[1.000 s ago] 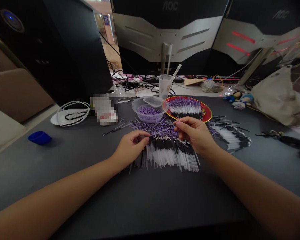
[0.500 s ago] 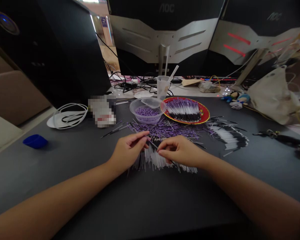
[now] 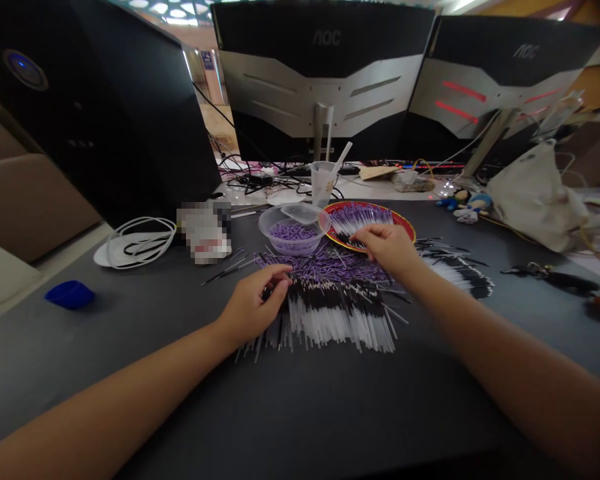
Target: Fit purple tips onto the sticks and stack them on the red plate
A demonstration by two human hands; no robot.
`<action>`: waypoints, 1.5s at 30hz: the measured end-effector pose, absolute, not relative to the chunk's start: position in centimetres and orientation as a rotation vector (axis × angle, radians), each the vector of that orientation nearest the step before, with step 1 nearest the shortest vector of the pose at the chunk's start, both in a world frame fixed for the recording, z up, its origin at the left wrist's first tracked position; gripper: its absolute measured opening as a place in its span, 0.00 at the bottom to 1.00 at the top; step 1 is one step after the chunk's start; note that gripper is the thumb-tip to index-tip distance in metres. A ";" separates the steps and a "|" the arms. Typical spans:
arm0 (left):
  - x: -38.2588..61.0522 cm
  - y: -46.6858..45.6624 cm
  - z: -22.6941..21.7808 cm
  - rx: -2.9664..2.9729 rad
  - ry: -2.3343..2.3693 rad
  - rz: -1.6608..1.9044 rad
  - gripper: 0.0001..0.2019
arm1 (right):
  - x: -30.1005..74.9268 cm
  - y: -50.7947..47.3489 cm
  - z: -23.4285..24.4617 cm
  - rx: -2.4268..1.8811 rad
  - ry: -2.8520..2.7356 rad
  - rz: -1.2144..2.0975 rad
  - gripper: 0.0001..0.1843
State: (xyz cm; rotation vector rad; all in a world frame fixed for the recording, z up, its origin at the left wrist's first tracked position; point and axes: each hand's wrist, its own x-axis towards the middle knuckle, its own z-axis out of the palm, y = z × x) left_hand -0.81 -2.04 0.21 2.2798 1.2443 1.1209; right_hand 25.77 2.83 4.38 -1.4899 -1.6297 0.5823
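Left hand point(image 3: 253, 303) at 9 o'clock of a fanned pile of black-banded white sticks point(image 3: 340, 320) on the dark bench point(image 3: 130, 393); its fingers point(image 3: 280, 275) curl together, pinching a dark stick point(image 3: 267, 293). Right hand point(image 3: 387, 248) at 1 o'clock of the pile; its fingers point(image 3: 365, 232) are bunched together over the near rim of a red plate point(image 3: 405, 230) bearing more sticks. Whether they hold one cannot be told. Loose purple-ended sticks point(image 3: 325, 265) are scattered at 12 o'clock. A clear plastic bowl point(image 3: 293, 239) of purple pieces, its lid ajar, sits at 11 o'clock; a smaller fan of sticks point(image 3: 460, 277) lies at 3 o'clock.
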 end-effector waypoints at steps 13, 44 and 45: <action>-1.5 -0.3 -0.7 2.215 1.369 1.100 0.09 | 32.7 14.5 2.8 -1.963 -1.717 -0.056 0.18; -1.1 -2.1 2.6 2.344 1.608 -0.013 0.15 | 26.4 1.2 1.9 -1.491 -2.399 0.269 0.13; -1.0 -2.0 2.4 2.344 1.597 0.008 0.15 | 26.1 1.0 1.7 -1.493 -2.405 0.253 0.13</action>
